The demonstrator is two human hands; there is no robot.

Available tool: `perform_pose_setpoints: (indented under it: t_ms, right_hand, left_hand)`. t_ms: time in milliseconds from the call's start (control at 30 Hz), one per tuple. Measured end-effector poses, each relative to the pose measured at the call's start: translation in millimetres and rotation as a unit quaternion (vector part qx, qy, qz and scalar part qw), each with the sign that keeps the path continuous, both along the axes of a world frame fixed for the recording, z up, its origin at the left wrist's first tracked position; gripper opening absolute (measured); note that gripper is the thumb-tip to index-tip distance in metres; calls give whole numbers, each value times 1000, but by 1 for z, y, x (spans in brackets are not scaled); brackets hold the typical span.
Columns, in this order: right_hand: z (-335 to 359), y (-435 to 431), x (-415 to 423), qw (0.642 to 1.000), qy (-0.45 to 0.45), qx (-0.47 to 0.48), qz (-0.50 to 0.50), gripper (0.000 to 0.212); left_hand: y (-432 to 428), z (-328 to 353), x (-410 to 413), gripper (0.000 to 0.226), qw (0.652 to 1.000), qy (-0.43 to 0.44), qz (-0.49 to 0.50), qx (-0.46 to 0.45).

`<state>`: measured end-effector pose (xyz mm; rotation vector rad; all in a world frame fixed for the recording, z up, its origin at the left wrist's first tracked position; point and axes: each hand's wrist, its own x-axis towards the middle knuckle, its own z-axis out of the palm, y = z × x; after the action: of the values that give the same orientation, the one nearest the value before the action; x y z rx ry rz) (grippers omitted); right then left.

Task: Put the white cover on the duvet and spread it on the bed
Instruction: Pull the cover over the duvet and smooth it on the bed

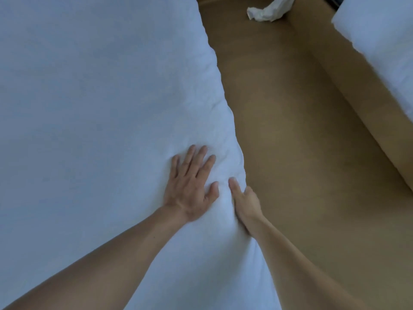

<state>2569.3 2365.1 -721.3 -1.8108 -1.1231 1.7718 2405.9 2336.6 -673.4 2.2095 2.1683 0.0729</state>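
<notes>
Duvet (100,97), white-covered, its right edge running away up the view, cut off at left; left hand (190,186) presses it, fingers spread; right hand (245,204) grips the edge, fingers mostly hidden.

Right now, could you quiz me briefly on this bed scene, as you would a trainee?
1. True or false: the left hand lies flat on the duvet.
2. Where is the right hand? A) on a pillow B) at the duvet's edge C) raised in the air
3. Fill in: a crumpled white cloth lies on the brown ____.
Key: 1 true; 2 B; 3 floor.
</notes>
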Motion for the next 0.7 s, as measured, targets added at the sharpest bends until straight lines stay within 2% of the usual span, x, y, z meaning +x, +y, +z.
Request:
perform_pose_setpoints:
  t_ms: [100, 233, 400, 567, 700]
  right_hand:
    - [-4, -5, 15, 997, -53, 49, -16, 47]
    - [-13, -15, 29, 999, -48, 3, 0, 46]
    - [-20, 12, 30, 983, -93, -46, 152, 54]
    - [1, 99, 1, 989, 32, -94, 113, 74]
    - [22, 177, -52, 988, 85, -93, 91, 64]
  left_hand:
    - [23, 5, 0, 67, 998, 13, 66, -19]
    - [56, 10, -7, 80, 978, 16, 191, -85]
    - [65, -2, -13, 78, 964, -9, 236, -123]
    - [72, 4, -18, 78, 958, -37, 242, -153]
    - [86, 9, -27, 77, 960, -68, 238, -133]
